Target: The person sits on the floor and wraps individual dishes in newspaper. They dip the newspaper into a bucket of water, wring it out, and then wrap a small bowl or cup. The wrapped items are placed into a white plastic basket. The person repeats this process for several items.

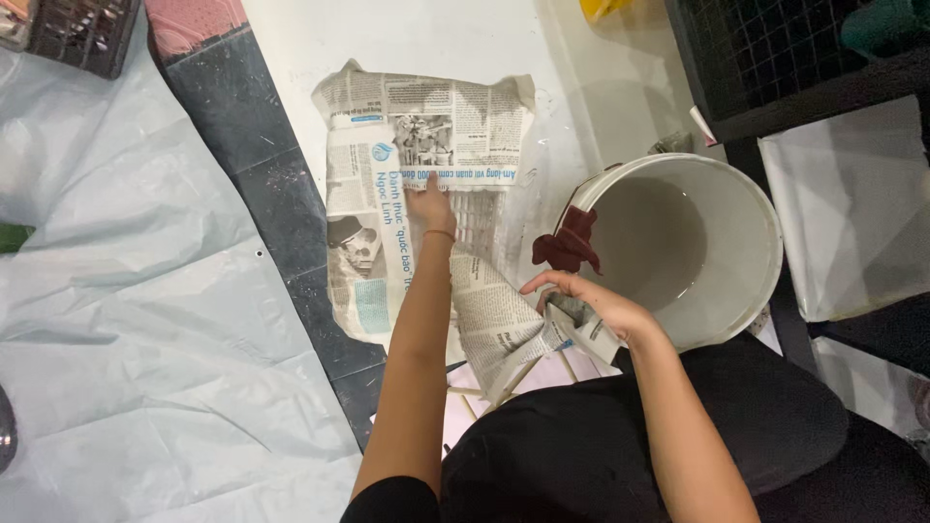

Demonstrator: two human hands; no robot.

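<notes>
While the left hand (429,205) lies flat with its fingers spread, pressing down on the newspaper sheet (426,136), the right hand (593,308) pinches a wet strip of newspaper (581,324) between thumb and fingers, close to the rim of the white bucket (765,252). That strip hangs from the right grip, partly folded over itself, and it touches the loose lower flap of paper (494,320) that curls up off the surface between the two forearms.

Judging from how things lie, the step in hand looks like layering paper: one hand steadies the sheet already laid, the other brings a soaked piece across. The next move would call for carrying the strip over the flap without tearing it, then smoothing it flat beside the left palm, which may have to shift aside.

Just beyond the right hand, the bucket holds a shallow, cloudy grey liquid, and a dark red rag (570,242) is draped over its near rim. The sheet rests on a white board (407,39), which lies on a dark floor strip (252,126) beside pale plastic sheeting (136,291). Thin wooden sticks (475,392) show under the flap, near the person's dark clothing. A black crate (82,34) stands at the upper left, well apart.
</notes>
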